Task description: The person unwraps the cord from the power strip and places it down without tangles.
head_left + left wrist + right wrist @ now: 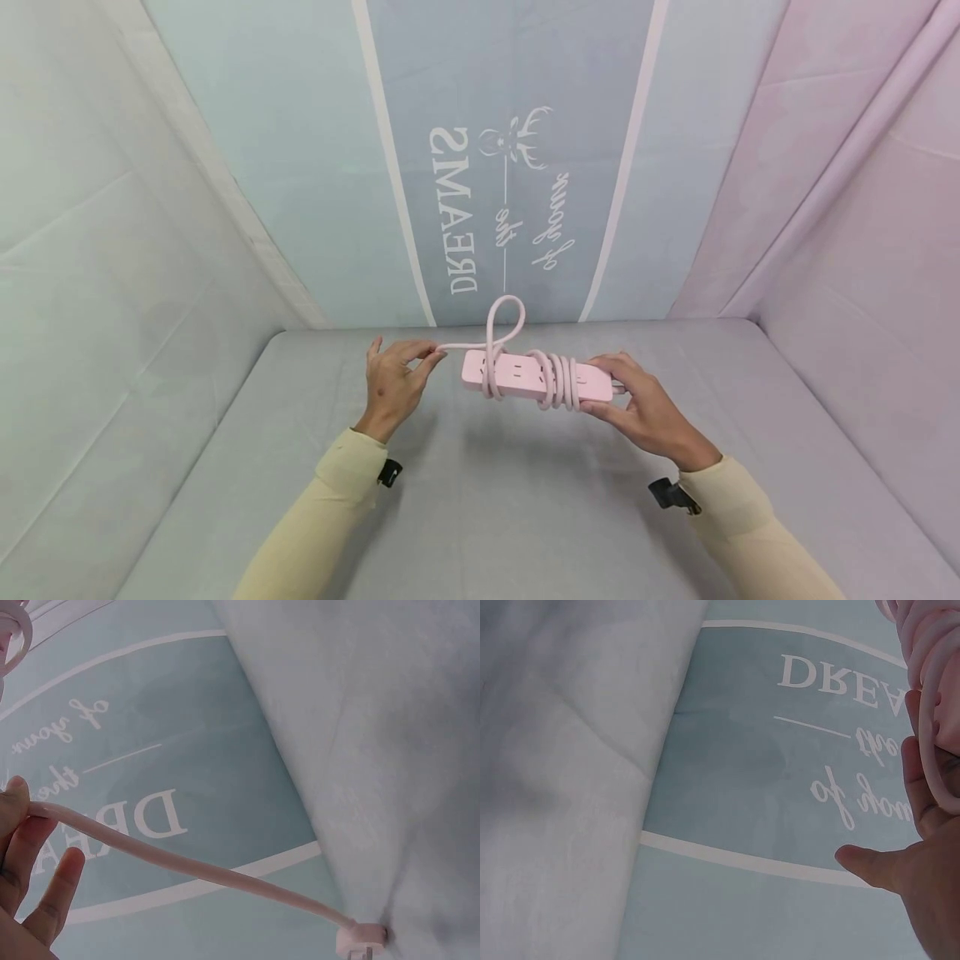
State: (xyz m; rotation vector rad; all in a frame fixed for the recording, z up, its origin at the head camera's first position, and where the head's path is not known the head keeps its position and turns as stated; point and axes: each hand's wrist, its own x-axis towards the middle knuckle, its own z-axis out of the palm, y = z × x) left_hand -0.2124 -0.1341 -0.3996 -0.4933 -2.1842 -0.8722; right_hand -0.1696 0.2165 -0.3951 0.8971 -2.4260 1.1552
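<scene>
A pink power strip (528,387) is held up in front of me, with its pale pink cord (557,379) wrapped around it in several turns. My right hand (648,412) grips the strip's right end between thumb and fingers. To the left, my left hand (395,383) pinches the cord between thumb and fingertips. Between that hand and the strip, the cord rises in a loose loop (507,297). In the left wrist view the cord runs on past the fingers to a plug (360,937) at its free end. Coils of cord (928,735) show beside the right fingers in the right wrist view.
Below the hands lies a grey cloth-covered surface (495,517). A blue-green fabric panel (315,167) with white stripes and mirrored lettering stands at the back. Pale fabric walls rise on the left (97,275) and right (862,275).
</scene>
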